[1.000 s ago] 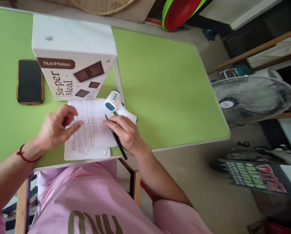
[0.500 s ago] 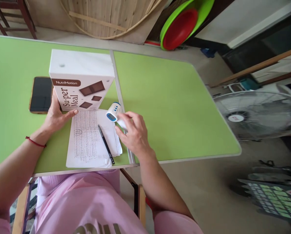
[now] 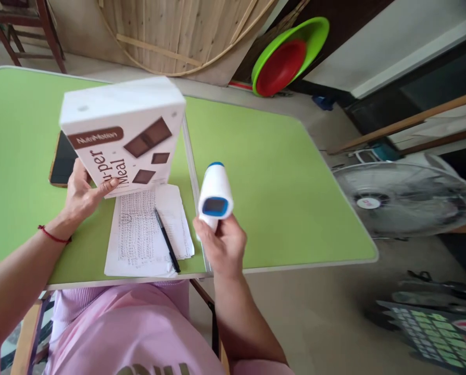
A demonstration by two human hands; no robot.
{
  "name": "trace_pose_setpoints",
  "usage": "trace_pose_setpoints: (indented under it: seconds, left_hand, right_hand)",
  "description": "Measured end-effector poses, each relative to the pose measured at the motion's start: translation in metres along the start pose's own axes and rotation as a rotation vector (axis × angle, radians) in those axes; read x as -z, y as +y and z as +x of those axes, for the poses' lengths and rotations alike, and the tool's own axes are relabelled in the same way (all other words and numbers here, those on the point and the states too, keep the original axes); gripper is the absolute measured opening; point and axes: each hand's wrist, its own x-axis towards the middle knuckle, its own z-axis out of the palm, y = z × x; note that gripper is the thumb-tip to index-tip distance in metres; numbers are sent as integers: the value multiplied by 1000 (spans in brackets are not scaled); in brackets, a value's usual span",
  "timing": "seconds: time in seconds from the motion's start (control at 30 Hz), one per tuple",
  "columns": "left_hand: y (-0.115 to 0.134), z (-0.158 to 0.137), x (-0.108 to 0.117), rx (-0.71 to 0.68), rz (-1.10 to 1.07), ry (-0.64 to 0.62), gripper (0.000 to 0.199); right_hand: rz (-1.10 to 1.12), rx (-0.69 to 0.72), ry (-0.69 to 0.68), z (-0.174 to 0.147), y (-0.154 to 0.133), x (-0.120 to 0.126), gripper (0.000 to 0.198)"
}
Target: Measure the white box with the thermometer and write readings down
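My left hand (image 3: 83,194) grips the lower left corner of a white box (image 3: 139,135) printed "NutriMotion" and "Meal", its thumb across the front. The box is tilted, with its top and front showing. My right hand (image 3: 227,242) is wrapped around the handle of a white and blue infrared thermometer (image 3: 216,190), raised above the green table. Its small dark screen faces me. Between the hands lie handwritten papers (image 3: 139,239) with a black pen (image 3: 166,239) on them. Partly hidden behind the box is a dark phone (image 3: 63,161).
The green folding table (image 3: 272,182) has a metal seam beside the papers. A standing fan (image 3: 404,200) is off its right end. Green and red basins (image 3: 281,67) lean beyond the far edge, near a round wooden board (image 3: 178,31). A wooden chair (image 3: 29,31) stands far left.
My right hand has closed around the thermometer and lifted it from beside the papers, its screen now towards me. The box has tilted and come nearer in my left hand.
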Motion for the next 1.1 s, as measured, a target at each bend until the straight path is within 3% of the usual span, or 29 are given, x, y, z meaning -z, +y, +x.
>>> trace_pose_setpoints:
  seconds: [0.13,0.2,0.4,0.57,0.93,1.1]
  left_hand:
    - [21,-8,1,90,-188,-55,66]
    - [26,-11,0,131,-160,-106,66]
    - [22,-16,1,219,-29,-107,68]
    - [19,-15,3,206,-17,-124,66]
    - [19,-13,3,152,-6,-142,54]
    - [20,-12,3,182,4,-144,59]
  right_hand:
    - [547,-321,-390,-42,-33,-22,33]
    - [640,-417,-432,-55,-40,-35,36]
    - [628,-584,-417,-59,-40,-55,29]
    - [597,-575,-306,-51,-45,-64,27]
    - [669,-583,-261,-53,-41,-76,26]
    - [685,-589,-273,-55,-39,-75,28]
